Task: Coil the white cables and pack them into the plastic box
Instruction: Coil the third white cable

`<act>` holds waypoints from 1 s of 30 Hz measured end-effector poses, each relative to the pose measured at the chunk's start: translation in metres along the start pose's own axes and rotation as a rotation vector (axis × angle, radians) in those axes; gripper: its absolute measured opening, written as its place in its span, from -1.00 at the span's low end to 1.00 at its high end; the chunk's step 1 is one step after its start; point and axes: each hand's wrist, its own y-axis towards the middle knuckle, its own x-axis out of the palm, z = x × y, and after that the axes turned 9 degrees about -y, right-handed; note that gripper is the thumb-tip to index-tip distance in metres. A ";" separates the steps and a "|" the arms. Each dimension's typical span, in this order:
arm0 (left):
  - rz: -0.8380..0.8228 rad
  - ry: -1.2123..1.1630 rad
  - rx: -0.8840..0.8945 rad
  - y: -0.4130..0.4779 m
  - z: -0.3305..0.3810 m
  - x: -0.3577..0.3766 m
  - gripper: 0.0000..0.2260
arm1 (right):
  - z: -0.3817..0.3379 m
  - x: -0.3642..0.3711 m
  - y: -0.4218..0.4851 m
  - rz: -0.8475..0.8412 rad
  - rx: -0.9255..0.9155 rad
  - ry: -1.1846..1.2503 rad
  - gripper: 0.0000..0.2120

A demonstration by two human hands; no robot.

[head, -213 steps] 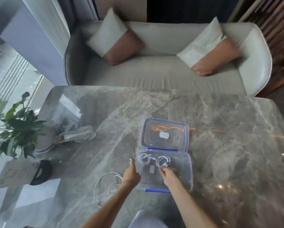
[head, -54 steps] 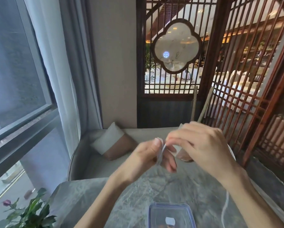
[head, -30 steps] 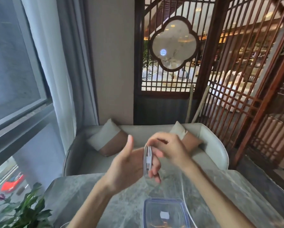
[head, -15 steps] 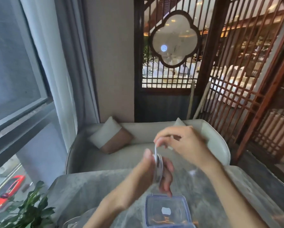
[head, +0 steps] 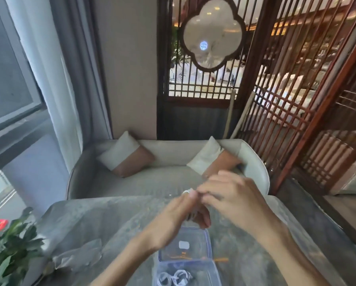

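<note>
My left hand (head: 173,221) and my right hand (head: 232,201) meet in the air above the grey marble table (head: 94,226). Between their fingertips sits a white cable (head: 187,191), wound around my left fingers; only a small bit of it shows. Both hands are blurred by motion. Below them the clear plastic box (head: 210,271) with blue trim lies open at the bottom edge, two coiled white cables (head: 174,278) inside. Its lid (head: 204,240) lies flat behind it.
A potted green plant (head: 7,250) stands at the table's left edge, with a crumpled clear plastic bag (head: 80,256) beside it. Behind the table is a grey sofa (head: 166,174) with two cushions, then a wooden lattice screen (head: 296,89).
My hands have dropped lower and come closer together over the box while winding the cable. The view has tilted down, so the box's inside with its coils shows again.
</note>
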 end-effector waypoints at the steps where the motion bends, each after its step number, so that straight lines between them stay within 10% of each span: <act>1: -0.039 -0.006 0.051 -0.007 -0.001 0.010 -0.57 | 0.014 0.002 -0.001 0.029 0.013 0.156 -0.92; 8: -0.088 -0.071 -0.010 -0.015 -0.003 0.041 -0.79 | 0.044 0.057 -0.046 -0.068 0.275 1.196 -0.79; 22: -0.107 -0.686 0.012 -0.014 -0.022 0.056 -0.77 | -0.013 0.053 -0.096 -0.079 0.658 1.548 -0.50; 30: -0.254 -0.660 -0.046 -0.016 -0.019 0.056 -0.82 | -0.002 0.026 -0.106 -0.189 0.660 1.561 -0.78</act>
